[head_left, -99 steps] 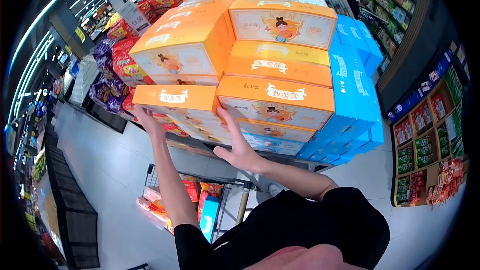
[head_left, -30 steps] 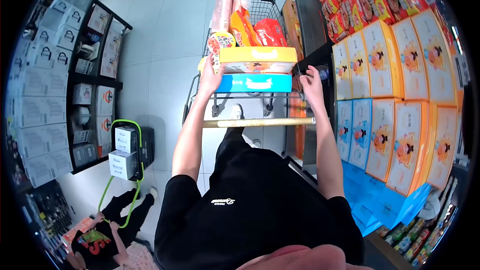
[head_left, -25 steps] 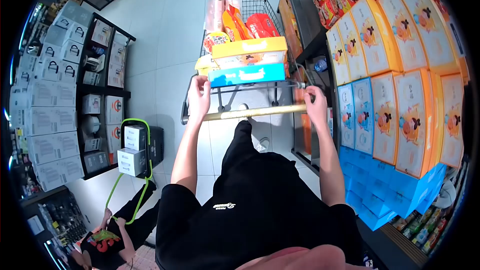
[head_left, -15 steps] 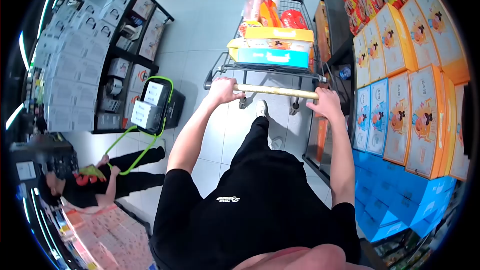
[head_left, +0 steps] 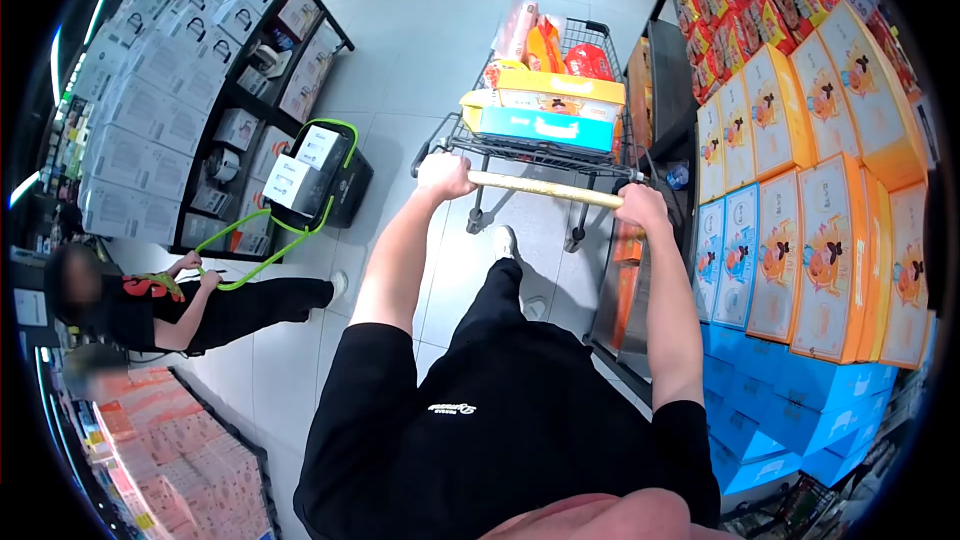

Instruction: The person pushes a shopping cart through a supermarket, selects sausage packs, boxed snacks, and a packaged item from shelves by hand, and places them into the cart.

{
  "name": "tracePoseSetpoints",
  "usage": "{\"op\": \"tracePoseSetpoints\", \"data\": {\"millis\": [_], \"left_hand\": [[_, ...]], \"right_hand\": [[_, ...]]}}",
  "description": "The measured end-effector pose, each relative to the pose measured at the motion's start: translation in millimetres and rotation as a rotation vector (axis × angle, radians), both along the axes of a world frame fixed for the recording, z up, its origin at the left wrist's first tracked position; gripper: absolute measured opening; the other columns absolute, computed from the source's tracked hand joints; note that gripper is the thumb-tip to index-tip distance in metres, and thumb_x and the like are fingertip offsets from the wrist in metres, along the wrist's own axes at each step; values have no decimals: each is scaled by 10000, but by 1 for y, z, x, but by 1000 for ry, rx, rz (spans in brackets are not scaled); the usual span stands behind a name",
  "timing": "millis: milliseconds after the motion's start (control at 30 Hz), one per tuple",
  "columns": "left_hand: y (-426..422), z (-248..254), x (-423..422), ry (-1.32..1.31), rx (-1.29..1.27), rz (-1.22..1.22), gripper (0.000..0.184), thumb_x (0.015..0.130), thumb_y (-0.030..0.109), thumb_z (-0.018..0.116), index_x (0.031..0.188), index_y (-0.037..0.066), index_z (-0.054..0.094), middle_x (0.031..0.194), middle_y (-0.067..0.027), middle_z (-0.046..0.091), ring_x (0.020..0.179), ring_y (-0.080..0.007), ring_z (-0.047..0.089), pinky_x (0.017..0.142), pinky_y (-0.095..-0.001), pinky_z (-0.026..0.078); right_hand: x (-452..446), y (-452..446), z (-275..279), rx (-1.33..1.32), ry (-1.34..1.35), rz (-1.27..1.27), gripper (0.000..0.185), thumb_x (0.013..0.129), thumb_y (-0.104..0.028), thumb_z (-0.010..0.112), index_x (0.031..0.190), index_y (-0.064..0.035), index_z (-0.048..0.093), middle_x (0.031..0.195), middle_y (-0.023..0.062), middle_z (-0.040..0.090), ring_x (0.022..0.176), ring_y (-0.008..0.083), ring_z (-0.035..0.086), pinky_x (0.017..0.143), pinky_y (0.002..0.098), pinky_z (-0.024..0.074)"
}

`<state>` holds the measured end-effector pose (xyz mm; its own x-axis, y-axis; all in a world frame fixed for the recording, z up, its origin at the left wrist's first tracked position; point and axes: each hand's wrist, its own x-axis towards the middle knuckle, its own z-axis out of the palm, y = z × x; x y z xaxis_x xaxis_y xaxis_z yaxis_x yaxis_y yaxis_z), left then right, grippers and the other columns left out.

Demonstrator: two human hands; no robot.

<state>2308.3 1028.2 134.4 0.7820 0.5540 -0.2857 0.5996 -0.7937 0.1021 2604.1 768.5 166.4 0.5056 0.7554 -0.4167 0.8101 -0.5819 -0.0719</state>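
Note:
My left hand (head_left: 445,176) is wrapped round the left end of a pale yellow shopping cart handle (head_left: 545,188). At the right end of the same bar, my right hand (head_left: 643,207) is closed on it too. The black wire cart (head_left: 590,35) stands before me, beyond the handle. In it lie a yellow-orange box (head_left: 560,87), a blue box (head_left: 547,128), a red packet (head_left: 588,62), an orange packet (head_left: 545,45) and a long pink package (head_left: 522,28). My white shoe (head_left: 505,242) shows on the floor behind the cart.
Close on the right, gift boxes (head_left: 825,240), blue cartons (head_left: 790,390) and red snack packs (head_left: 720,0) are stacked along a dark shelf (head_left: 640,300). At left, another person (head_left: 180,310) holds a green-handled black basket (head_left: 345,180) beside shelves of white boxes (head_left: 150,105).
My fingers have closed more fully round the handle. The cart appears slightly lower and tilted in view, and the right-hand stacks have shifted. The other person and basket now look differently placed.

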Motion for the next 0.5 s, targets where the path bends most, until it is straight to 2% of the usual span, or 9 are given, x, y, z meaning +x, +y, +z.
{"op": "tracePoseSetpoints", "data": {"millis": [100,500], "left_hand": [[3,-7,9,-45,86,53,291,775,389,619,821,121,722,775,-105,710,765,-282,699,697,-407,554],[31,-21,42,-249,225,2,237,742,337,633,716,105,679,705,-123,675,725,-291,685,671,-404,548]], "right_hand": [[7,10,4,-9,3,15,266,697,-182,619,922,-134,753,935,146,725,919,332,689,835,424,541],[39,38,5,32,-57,-14,246,696,-138,618,889,-104,767,912,146,733,890,317,709,798,402,555]]}}
